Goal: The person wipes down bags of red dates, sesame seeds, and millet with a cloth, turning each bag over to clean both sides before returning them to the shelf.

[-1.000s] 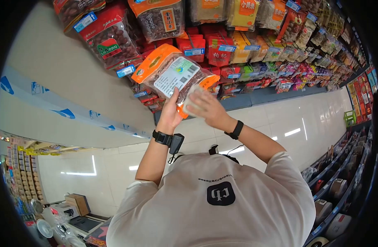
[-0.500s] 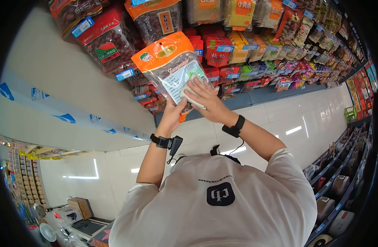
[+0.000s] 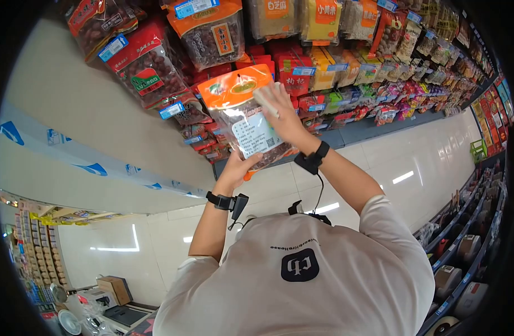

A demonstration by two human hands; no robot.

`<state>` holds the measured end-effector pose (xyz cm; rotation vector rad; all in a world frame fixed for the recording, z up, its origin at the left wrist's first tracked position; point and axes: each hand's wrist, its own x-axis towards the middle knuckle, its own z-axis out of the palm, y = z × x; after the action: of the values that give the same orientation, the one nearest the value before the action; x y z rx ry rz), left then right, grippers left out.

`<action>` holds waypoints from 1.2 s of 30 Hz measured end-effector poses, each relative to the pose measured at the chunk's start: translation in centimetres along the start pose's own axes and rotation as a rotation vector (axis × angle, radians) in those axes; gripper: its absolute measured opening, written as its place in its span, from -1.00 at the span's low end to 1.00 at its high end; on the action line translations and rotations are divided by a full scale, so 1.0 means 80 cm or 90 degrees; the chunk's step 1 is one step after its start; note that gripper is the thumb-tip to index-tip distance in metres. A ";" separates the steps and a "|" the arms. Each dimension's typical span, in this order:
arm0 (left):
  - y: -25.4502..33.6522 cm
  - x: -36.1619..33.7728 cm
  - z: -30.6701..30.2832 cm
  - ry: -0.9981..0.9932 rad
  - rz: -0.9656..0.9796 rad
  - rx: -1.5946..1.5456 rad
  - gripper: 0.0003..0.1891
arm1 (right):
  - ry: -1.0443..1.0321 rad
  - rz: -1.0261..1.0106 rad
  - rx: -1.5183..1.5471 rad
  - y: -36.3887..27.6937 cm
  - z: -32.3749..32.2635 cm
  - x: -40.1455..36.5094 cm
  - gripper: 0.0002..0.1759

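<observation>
A clear bag of dark dried fruit [image 3: 250,127] with an orange top and a white printed label is tilted in front of the hanging rack. My left hand [image 3: 238,169] grips its lower left corner, thumb over the front. Against the upper right of the bag, just below the orange band, my right hand [image 3: 286,119] presses a pale folded cloth [image 3: 265,102]. The fingers of that hand are blurred and partly cover the cloth. Behind the bag hang a packet of small dates [image 3: 208,47] and a red-topped packet of dates [image 3: 148,70].
Rows of hanging packets with blue price tags run to the right, including a red packet [image 3: 294,75] and a yellow packet [image 3: 321,22]. A beige panel [image 3: 117,134] stands at left. Dark shelves [image 3: 464,246] line the lower right. A box [image 3: 116,288] sits at lower left.
The cloth and my right hand have moved up across the bag, uncovering more of the label. The bag has shifted slightly down and right, with my left hand still on it.
</observation>
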<state>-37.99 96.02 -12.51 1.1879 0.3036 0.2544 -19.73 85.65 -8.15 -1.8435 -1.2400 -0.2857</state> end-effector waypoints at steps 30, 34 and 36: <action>-0.007 -0.027 -0.030 -0.094 0.034 0.257 -0.23 | -0.151 0.293 0.267 0.046 -0.045 0.027 -0.62; 0.004 -0.028 -0.018 -0.086 -0.053 0.244 -0.22 | 0.121 -0.111 0.177 -0.044 -0.062 0.020 -0.55; -0.008 -0.022 -0.018 -0.096 -0.029 0.247 -0.23 | 0.030 -0.176 0.079 -0.063 -0.050 0.004 -0.51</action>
<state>-40.15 96.45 -13.40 1.5723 0.2541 0.0647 -22.72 83.39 -2.91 -1.5522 -1.4479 -0.3915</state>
